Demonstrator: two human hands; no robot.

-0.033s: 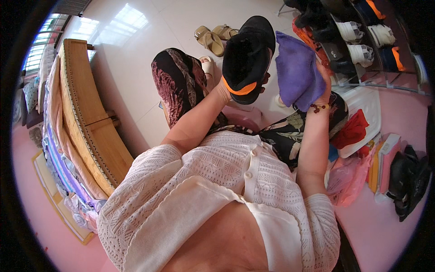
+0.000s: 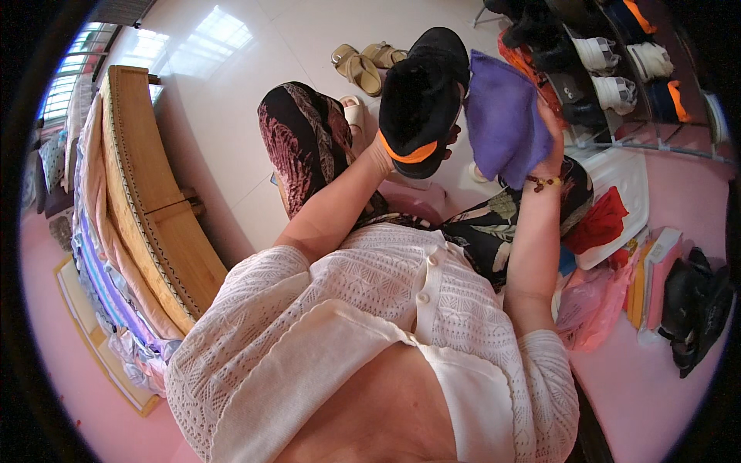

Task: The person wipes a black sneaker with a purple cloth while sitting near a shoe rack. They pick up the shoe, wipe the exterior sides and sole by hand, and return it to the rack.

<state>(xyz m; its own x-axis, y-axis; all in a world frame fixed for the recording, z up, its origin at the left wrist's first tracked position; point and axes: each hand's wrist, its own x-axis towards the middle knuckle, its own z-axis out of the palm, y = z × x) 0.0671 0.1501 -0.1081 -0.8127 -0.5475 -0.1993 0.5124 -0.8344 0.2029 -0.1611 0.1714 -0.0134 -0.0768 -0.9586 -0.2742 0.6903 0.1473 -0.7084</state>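
Note:
A black shoe (image 2: 421,96) with a dark fluffy lining and an orange heel patch is held up in front of me, its opening toward me. My left hand (image 2: 380,152) grips it from below near the heel; most of that hand is hidden, with fingertips showing along the shoe's right side. Close to the shoe's right edge hangs a purple cloth (image 2: 505,116). My right hand (image 2: 549,139) is closed on the cloth's right side, and the cloth covers part of the fingers. A beaded bracelet (image 2: 543,184) circles my right wrist.
Tan sandals (image 2: 359,69) lie on the tiled floor ahead. A shoe rack (image 2: 656,143) with several shoes stands at the far right. Below it are a white tray (image 2: 637,181), a red cloth (image 2: 598,220) and black shoes (image 2: 687,309). A wooden bed frame (image 2: 147,154) runs along the left.
The purple cloth in my right hand has shifted slightly left and up, toward the shoe. My left hand and the shoe stay in place.

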